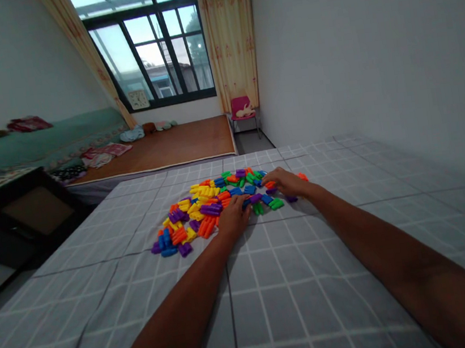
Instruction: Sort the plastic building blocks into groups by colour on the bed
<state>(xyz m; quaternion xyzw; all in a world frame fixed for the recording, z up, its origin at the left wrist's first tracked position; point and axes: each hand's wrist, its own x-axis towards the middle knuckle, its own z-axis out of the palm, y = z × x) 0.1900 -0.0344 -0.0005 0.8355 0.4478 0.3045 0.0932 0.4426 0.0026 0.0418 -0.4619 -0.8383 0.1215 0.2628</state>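
A spread of small plastic pieces in yellow, orange, blue, purple and green lies on a grey checked cloth (289,280). My left hand (235,217) rests at the near edge of the pile, its fingertips at a blue piece beside a purple piece (255,198); whether it grips anything is too small to tell. Over the right end of the pile, my right hand (284,182) has bent fingers reaching down at an orange piece (270,184). Its fingertips are partly hidden. Green pieces (276,203) lie between the hands, and yellow pieces (204,191) are left of them.
Beyond the cloth stands a low bed with a brown mat (185,140) and some clothes. A dark cabinet (40,208) is at the left. A pink chair (241,104) stands by the curtain, below the window side. A white wall runs along the right.
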